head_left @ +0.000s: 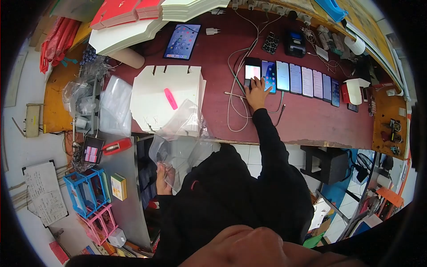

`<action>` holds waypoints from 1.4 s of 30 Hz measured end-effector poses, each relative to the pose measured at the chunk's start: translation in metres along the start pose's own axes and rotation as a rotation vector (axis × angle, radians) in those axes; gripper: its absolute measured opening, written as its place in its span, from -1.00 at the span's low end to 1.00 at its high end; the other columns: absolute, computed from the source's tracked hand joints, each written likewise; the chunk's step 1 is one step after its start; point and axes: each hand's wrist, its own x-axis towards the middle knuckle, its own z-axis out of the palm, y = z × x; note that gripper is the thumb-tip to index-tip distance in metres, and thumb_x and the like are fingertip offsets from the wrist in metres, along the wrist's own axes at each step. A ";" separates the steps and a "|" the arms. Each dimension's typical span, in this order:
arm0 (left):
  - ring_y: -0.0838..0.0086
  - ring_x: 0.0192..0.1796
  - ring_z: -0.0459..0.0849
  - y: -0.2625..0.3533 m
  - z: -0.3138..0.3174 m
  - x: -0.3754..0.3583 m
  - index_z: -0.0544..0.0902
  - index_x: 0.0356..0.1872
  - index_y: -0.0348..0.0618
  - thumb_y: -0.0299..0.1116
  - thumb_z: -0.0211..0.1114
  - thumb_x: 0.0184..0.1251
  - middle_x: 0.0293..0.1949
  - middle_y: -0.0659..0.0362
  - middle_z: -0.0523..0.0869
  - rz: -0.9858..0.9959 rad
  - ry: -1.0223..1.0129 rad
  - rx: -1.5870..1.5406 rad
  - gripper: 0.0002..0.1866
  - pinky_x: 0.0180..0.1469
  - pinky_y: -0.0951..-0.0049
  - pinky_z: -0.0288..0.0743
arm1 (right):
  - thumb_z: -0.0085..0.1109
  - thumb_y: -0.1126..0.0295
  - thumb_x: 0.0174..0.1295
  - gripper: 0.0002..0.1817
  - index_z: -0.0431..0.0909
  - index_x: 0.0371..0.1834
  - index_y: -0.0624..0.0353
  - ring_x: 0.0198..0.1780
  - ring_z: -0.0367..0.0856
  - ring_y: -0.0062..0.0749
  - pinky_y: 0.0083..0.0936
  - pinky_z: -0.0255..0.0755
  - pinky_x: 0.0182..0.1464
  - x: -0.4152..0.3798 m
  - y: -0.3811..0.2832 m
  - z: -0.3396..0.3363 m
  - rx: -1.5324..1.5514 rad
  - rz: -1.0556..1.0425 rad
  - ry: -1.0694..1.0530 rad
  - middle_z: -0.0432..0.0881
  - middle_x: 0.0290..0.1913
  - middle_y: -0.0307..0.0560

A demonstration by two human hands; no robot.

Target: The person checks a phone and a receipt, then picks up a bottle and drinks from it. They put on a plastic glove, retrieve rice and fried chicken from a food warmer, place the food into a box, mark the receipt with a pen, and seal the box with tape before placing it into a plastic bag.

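My left hand [165, 177] is low at the table's front edge, its fingers closed on a clear plastic bag [178, 133] that hangs up over a stack of white card sheets [149, 95]. Fingers apart, my right hand [256, 93] rests on the lower part of the leftmost smartphone [252, 71], whose screen is lit. Beside it, close to my fingertips, lies a smartphone with a blue home screen [269, 71]. Several more lit smartphones [307, 81] continue the row to the right. A pink marker [171, 99] lies on the card stack.
On the dark red table [213, 89] are a tablet [182, 41], a white charger plug [212, 31], loose cables [230, 111] and a black device [295, 43]. Plastic sleeves [116, 104] lie left of the card stack. A black stool [327, 162] stands below the table at right.
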 end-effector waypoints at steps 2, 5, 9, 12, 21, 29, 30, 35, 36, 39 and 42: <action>0.51 -0.32 0.54 -0.002 0.002 -0.002 0.56 -0.22 -0.06 -0.40 0.25 0.30 -0.36 0.26 0.60 0.013 -0.008 -0.039 -0.92 -0.27 0.52 0.44 | 0.08 0.01 0.17 -0.46 0.46 0.18 0.03 0.45 0.02 -0.09 0.50 -0.37 0.27 0.003 0.001 -0.001 0.002 -0.005 -0.013 0.30 0.31 -0.12; 0.51 -0.31 0.55 -0.001 0.001 -0.007 0.59 -0.19 -0.08 -0.41 0.24 0.31 -0.33 0.25 0.63 0.034 0.006 -0.093 -0.91 -0.27 0.51 0.45 | 0.09 0.01 0.17 -0.45 0.46 0.19 0.02 0.44 0.04 -0.08 0.48 -0.38 0.27 0.004 -0.004 -0.009 0.100 -0.016 0.057 0.33 0.30 -0.11; 0.50 -0.30 0.56 0.000 0.001 -0.010 0.61 -0.16 -0.07 -0.40 0.25 0.30 -0.28 0.23 0.67 0.081 0.011 -0.095 -0.87 -0.26 0.51 0.44 | 0.09 0.01 0.17 -0.44 0.44 0.21 0.00 0.45 0.02 -0.08 0.50 -0.41 0.26 0.008 -0.008 -0.012 0.087 -0.057 0.129 0.35 0.28 -0.11; 0.51 -0.31 0.56 0.002 0.001 -0.011 0.61 -0.17 -0.08 -0.40 0.26 0.30 -0.30 0.24 0.66 0.061 -0.005 -0.105 -0.88 -0.27 0.51 0.44 | 0.09 0.02 0.17 -0.45 0.43 0.20 0.01 0.39 0.15 -0.09 0.46 -0.39 0.29 0.009 -0.005 -0.012 0.066 -0.060 0.118 0.46 0.17 -0.06; 0.53 -0.26 0.58 0.005 -0.035 -0.006 0.55 -0.13 -0.10 -0.44 0.27 0.28 -0.32 0.24 0.60 -0.001 0.069 -0.139 -0.83 -0.18 0.53 0.49 | 0.15 0.18 0.17 -0.68 0.53 -0.06 0.04 -0.01 0.45 -0.22 0.17 -0.05 0.28 -0.015 -0.006 -0.027 0.144 -0.098 0.289 0.58 -0.29 -0.10; 0.47 -0.21 0.62 -0.013 0.024 0.021 0.43 0.02 -0.06 -0.55 0.26 0.24 -0.25 0.18 0.60 0.018 -0.029 0.195 -0.65 -0.17 0.58 0.53 | 0.37 0.08 -0.05 -0.62 0.55 -0.61 0.19 -0.53 0.55 -0.21 -0.36 0.38 -0.46 -0.111 -0.195 -0.141 1.064 -0.396 -0.523 0.56 -0.58 -0.03; 0.45 -0.21 0.62 -0.018 0.029 0.027 0.43 0.02 -0.04 -0.53 0.27 0.24 -0.25 0.16 0.60 -0.024 -0.093 0.124 -0.65 -0.17 0.59 0.52 | 0.39 0.04 -0.07 -0.58 0.54 -0.66 0.19 -0.54 0.55 -0.27 -0.38 0.37 -0.47 -0.130 -0.216 -0.140 1.100 -0.550 -0.688 0.53 -0.63 -0.04; 0.47 -0.17 0.62 -0.003 0.057 0.013 0.52 -0.11 -0.20 -0.36 0.34 0.23 -0.23 0.17 0.64 -0.127 -0.102 0.096 -0.73 -0.09 0.50 0.49 | 0.36 0.03 -0.12 -0.57 0.50 -0.72 0.20 -0.63 0.49 -0.15 -0.31 0.31 -0.52 -0.158 -0.265 -0.139 0.994 -0.718 -0.999 0.52 -0.67 -0.04; 0.47 -0.17 0.62 0.002 0.055 0.006 0.52 -0.11 -0.20 -0.36 0.34 0.23 -0.23 0.17 0.64 -0.124 -0.105 0.093 -0.73 -0.09 0.50 0.49 | 0.36 0.03 -0.12 -0.57 0.50 -0.72 0.20 -0.63 0.49 -0.15 -0.31 0.31 -0.52 -0.160 -0.267 -0.139 0.991 -0.723 -0.999 0.52 -0.67 -0.04; 0.69 -0.45 0.49 0.024 0.025 -0.018 0.54 -0.26 -0.19 -0.57 0.44 -0.01 -0.48 0.32 0.55 0.248 0.039 0.892 -0.71 -0.42 0.65 0.34 | 0.27 0.18 -0.12 -0.68 0.47 -0.71 0.21 -0.59 0.50 -0.06 -0.21 0.32 -0.49 -0.164 -0.262 -0.129 0.823 -0.952 -0.922 0.51 -0.67 -0.06; 0.77 -0.52 0.31 0.048 -0.057 -0.024 0.59 -0.39 -0.15 -0.63 0.34 0.00 -0.54 0.42 0.40 0.738 0.327 0.916 -0.83 -0.48 0.72 0.16 | 0.18 0.30 -0.12 -0.82 0.50 -0.63 0.18 -0.48 0.54 -0.04 -0.15 0.35 -0.42 -0.156 -0.250 -0.128 0.788 -0.861 -0.623 0.55 -0.59 -0.05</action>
